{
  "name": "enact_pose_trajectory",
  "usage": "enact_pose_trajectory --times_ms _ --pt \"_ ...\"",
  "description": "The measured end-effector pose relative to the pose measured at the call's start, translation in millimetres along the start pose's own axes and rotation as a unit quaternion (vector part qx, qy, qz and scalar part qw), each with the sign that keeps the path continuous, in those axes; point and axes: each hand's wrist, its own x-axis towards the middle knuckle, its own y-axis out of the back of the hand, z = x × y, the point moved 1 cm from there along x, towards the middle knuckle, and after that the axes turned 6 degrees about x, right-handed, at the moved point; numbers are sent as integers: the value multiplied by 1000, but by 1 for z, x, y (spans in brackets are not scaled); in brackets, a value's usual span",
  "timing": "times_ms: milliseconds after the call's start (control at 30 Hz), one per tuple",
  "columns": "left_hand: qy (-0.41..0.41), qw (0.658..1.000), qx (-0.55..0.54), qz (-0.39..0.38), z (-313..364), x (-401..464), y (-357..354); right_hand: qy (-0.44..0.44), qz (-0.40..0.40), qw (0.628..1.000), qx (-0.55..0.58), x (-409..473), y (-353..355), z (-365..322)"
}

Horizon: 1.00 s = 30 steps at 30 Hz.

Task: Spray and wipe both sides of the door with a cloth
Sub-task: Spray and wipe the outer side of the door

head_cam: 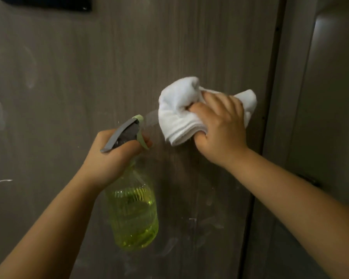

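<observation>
A grey-brown wood-grain door fills the view, with pale smears on its surface. My left hand grips a spray bottle of yellow-green liquid, with fingers round its trigger and the nozzle aimed up and right. A faint mist shows between the nozzle and a bunched white cloth. My right hand grips that cloth close in front of the door.
The door's right edge runs down beside a grey frame or wall. A dark object sits at the top left of the door. A dark fitting shows past my right forearm.
</observation>
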Motion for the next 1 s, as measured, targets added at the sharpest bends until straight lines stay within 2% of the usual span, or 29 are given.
enact_pose_trajectory --times_ms 233,300,467,633,833,1000 --pt "0 999 41 24 -4 -11 -7 93 -80 992 -11 -58 -7 4" --pt "-4 999 35 21 -2 -13 -8 84 -81 993 -34 -47 -3 9" --pt "-16 1000 8 8 -1 -17 -7 -24 11 998 -52 25 17 22" --pt "31 999 14 34 -25 -14 -3 -77 84 993 -20 67 20 24" --pt "29 998 49 20 -50 -6 -4 44 37 998 -13 3 -8 10" --pt "49 996 66 34 -56 -4 -7 97 -20 995 22 -50 -16 6"
